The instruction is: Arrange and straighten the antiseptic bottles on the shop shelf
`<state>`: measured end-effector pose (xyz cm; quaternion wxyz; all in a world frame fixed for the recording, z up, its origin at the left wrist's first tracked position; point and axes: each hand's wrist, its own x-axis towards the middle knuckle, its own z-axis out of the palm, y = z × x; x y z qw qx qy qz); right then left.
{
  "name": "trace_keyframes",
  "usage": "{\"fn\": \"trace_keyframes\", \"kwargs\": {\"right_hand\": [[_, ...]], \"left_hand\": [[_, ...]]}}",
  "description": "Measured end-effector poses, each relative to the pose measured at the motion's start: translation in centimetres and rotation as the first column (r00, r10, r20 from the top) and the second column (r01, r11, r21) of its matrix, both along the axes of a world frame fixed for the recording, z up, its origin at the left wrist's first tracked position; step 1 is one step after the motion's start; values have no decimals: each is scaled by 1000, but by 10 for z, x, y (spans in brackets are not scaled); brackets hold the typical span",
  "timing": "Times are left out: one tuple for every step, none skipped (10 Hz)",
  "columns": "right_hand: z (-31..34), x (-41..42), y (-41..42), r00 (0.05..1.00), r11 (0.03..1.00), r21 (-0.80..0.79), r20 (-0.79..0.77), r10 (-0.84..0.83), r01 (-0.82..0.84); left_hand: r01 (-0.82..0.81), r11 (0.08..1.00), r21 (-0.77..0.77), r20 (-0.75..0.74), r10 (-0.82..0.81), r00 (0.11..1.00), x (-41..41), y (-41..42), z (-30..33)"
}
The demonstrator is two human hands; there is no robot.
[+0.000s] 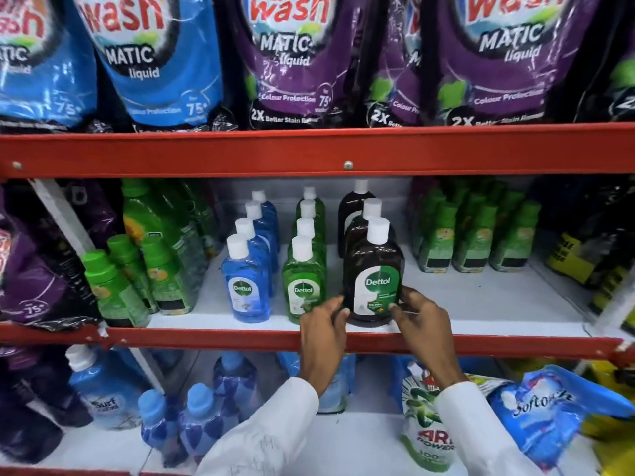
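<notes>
Your left hand [323,321] and right hand [421,316] cup the front brown bottle [372,269], fingers half-curled against its sides, squaring its label forward.

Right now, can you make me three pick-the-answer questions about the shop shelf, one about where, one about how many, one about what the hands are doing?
1. Where is the front dark brown plastic Dettol bottle?
A. right of the green row
B. left of the blue row
C. bottom shelf

2. How many white caps show in the row of blue plastic bottles?
A. two
B. four
C. six

3. What are the hands doing?
A. resting empty
B. holding the brown bottle's base
C. lifting a pouch

Answers: 1 A, it stands right of the front green plastic bottle. 2 B, four caps recede. 3 B, left hand and right hand flank it, fingers touching.
</notes>
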<state>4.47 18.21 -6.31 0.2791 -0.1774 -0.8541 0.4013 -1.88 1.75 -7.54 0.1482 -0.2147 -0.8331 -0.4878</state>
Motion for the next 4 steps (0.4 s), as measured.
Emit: {"fn": "trace_keyframes", "kwargs": {"right_hand": [[-6, 0, 4, 1000, 1000, 8, -22, -15, 16], [-4, -1, 4, 1000, 1000, -25, -18, -16, 16], [-5, 0, 5, 1000, 998, -61, -27, 5, -7], [-3, 14, 5, 985, 973, -226, -151, -85, 49]], "left_hand": [[-13, 1000, -13, -7, 13, 1000, -1, 2, -1], [-6, 999, -39, 10, 6, 1000, -2, 3, -2], [-2, 1000, -21, 7, 2, 1000, 1, 2, -2], [-14, 999, 43, -79, 17, 997, 8, -4, 2]]}}
